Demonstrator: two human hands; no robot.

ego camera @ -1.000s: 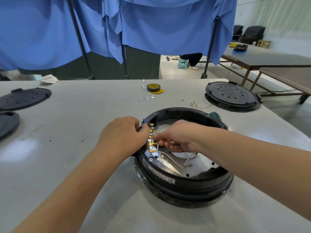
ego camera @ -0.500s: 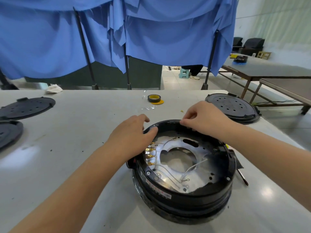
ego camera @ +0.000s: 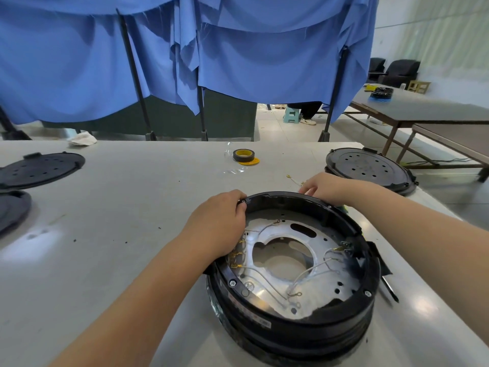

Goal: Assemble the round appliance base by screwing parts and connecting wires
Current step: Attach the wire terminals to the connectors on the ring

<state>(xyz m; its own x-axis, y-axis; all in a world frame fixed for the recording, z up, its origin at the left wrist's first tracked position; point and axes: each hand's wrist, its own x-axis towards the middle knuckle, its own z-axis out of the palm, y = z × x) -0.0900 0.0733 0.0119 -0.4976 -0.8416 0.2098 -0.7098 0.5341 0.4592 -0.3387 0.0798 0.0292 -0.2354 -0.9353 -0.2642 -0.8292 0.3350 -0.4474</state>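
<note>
Seen from the head camera, looking down at a pale table [ego camera: 119, 207].

Near the front, a bit to the right: a round black base [ego camera: 293, 324], lying flat, open side up. Inside it, a shiny metal plate [ego camera: 267, 292] with a big hole in the middle. On the plate, thin white wires [ego camera: 312, 272] with little ring ends. Along the left inner side, small gold clips [ego camera: 236, 256], partly hidden by the wrist.

Left hand [ego camera: 217, 225] on the left far edge of the base, fingers curled over the black rim and gripping it. Base right under and to the right of this hand.

Right hand [ego camera: 324, 188] at the far edge of the base, just behind the rim, fingers bent down toward the table. Fingertips hidden, so cannot tell if anything is pinched or held. Loose thin wires [ego camera: 293, 179] on the table just left of this hand.

To the right of the base, touching its side, a dark screwdriver [ego camera: 389, 287] on the table.

Farther back in the middle: a roll of tape [ego camera: 243, 155]. Far right: a stack of black round lids [ego camera: 367, 169]. Far left: two more flat black lids [ego camera: 42, 169]. Behind the table: blue cloth [ego camera: 238, 56] hanging on dark poles.
</note>
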